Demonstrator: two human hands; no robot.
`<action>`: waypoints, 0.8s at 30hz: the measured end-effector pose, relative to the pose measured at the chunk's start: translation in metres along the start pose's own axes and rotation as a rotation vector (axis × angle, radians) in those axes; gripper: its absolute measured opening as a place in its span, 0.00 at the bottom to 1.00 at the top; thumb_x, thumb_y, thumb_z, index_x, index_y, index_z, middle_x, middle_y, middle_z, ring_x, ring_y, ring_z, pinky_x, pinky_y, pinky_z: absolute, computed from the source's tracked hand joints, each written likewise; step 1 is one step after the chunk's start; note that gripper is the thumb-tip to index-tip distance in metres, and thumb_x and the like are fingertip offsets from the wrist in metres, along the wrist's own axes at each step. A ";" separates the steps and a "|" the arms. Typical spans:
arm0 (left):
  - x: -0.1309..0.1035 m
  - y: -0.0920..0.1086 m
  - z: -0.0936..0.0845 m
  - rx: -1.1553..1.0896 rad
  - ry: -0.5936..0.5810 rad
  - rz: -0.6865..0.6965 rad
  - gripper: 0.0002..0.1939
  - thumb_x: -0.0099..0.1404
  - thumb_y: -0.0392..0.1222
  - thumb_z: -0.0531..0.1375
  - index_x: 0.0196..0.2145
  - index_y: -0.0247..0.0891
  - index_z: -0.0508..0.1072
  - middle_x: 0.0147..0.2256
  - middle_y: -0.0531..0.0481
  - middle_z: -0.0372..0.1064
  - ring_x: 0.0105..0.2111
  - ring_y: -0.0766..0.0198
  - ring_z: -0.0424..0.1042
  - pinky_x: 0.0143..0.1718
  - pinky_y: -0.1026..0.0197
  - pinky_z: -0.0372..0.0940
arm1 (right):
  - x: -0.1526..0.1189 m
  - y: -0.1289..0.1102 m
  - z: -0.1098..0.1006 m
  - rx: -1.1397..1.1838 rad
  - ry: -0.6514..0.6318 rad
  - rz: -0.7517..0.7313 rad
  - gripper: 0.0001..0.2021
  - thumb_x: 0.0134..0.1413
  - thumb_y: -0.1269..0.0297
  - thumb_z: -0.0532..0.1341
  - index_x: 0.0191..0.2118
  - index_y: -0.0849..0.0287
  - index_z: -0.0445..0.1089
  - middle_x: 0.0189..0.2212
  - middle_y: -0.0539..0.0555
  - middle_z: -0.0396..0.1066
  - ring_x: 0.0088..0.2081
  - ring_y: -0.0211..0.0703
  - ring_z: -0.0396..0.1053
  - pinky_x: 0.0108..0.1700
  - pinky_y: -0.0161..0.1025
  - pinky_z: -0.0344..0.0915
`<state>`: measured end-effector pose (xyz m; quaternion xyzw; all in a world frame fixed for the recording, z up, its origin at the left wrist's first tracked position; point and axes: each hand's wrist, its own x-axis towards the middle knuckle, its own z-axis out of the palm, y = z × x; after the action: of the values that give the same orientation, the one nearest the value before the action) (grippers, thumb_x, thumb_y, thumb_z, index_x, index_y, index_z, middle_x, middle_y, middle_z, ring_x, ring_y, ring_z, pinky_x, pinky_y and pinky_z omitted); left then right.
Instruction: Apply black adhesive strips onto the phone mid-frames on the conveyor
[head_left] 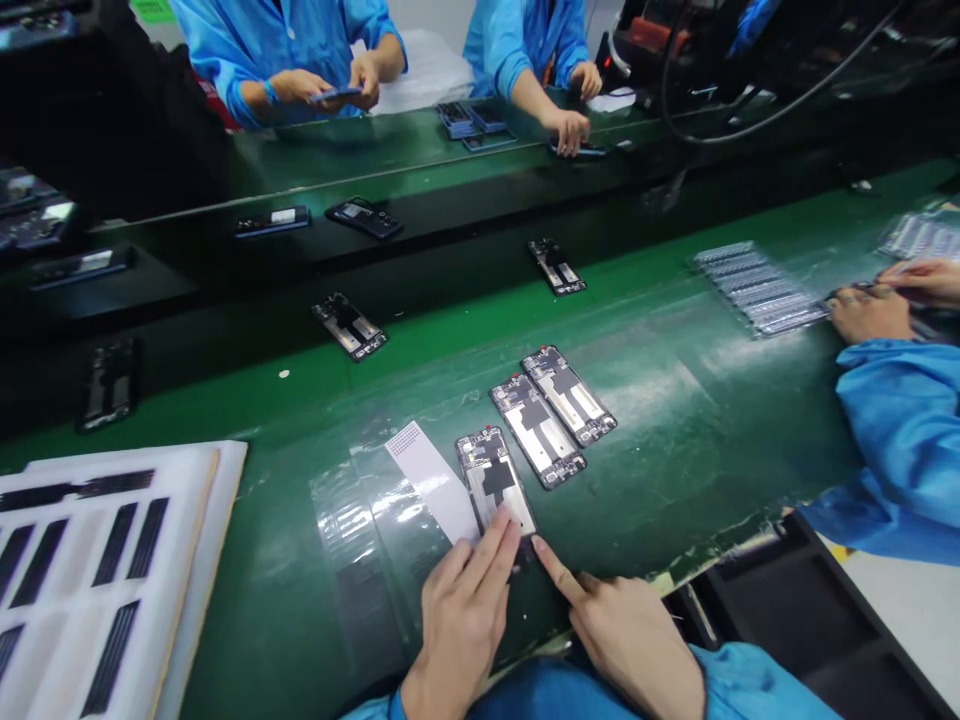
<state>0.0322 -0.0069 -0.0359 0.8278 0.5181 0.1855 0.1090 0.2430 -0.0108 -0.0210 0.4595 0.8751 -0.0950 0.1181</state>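
Observation:
An opened phone (pixel 496 478), its circuit board and metal frame showing, lies on the green mat in front of me. My left hand (pixel 469 610) rests its outstretched fingers on the phone's lower end, partly covering it. The index finger of my right hand (pixel 630 630) reaches to the phone's lower right corner, while its other fingers are curled under. Neither hand grips anything that I can see. Two more opened phones lie side by side to the upper right, a left one (pixel 537 432) and a right one (pixel 570 395). A white label sheet (pixel 431 480) with small dots lies at the left.
White foam trays (pixel 112 580) with dark strips stand at the left edge. Opened phones, such as one (pixel 349 326), lie on the belt (pixel 442 310). A clear plastic tray (pixel 757 288) is by a co-worker's hand (pixel 870 312) at right. Two people in blue work opposite.

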 end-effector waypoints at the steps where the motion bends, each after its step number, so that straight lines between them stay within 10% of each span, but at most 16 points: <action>1: 0.002 -0.001 0.001 0.035 -0.008 -0.037 0.27 0.69 0.27 0.52 0.63 0.38 0.65 0.62 0.43 0.65 0.38 0.60 0.77 0.39 0.57 0.76 | 0.002 0.003 -0.005 0.001 -0.008 0.001 0.36 0.49 0.76 0.57 0.68 0.63 0.60 0.23 0.52 0.78 0.18 0.47 0.73 0.20 0.41 0.53; 6: 0.013 -0.015 -0.022 0.009 -0.030 -0.124 0.26 0.70 0.27 0.51 0.62 0.43 0.67 0.63 0.46 0.64 0.36 0.62 0.80 0.32 0.61 0.76 | 0.034 0.028 -0.041 0.362 0.013 0.011 0.20 0.58 0.71 0.54 0.54 0.54 0.72 0.30 0.52 0.80 0.31 0.46 0.78 0.31 0.37 0.63; 13: -0.021 -0.038 -0.123 0.099 0.669 -0.384 0.28 0.67 0.29 0.59 0.62 0.48 0.68 0.51 0.50 0.76 0.45 0.62 0.78 0.51 0.60 0.71 | 0.072 0.001 -0.014 0.263 0.106 0.375 0.06 0.67 0.63 0.55 0.40 0.59 0.64 0.24 0.57 0.76 0.26 0.51 0.77 0.26 0.37 0.55; 18: -0.032 -0.042 -0.105 -0.065 0.572 -0.448 0.27 0.70 0.29 0.57 0.63 0.46 0.66 0.43 0.50 0.77 0.37 0.67 0.77 0.44 0.67 0.69 | 0.121 0.020 -0.055 0.307 0.053 0.311 0.03 0.66 0.69 0.56 0.40 0.62 0.66 0.28 0.60 0.77 0.31 0.51 0.78 0.32 0.38 0.61; 24: 0.007 -0.046 -0.090 -0.192 0.401 -0.214 0.27 0.72 0.29 0.52 0.66 0.44 0.61 0.37 0.49 0.74 0.33 0.69 0.74 0.34 0.70 0.67 | 0.296 0.088 -0.164 0.354 0.268 0.376 0.13 0.65 0.61 0.62 0.46 0.68 0.71 0.43 0.64 0.74 0.43 0.49 0.75 0.44 0.43 0.70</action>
<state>-0.0407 0.0185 0.0296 0.7007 0.5941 0.3818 0.1015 0.1332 0.3148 0.0430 0.6357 0.7521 -0.1611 -0.0649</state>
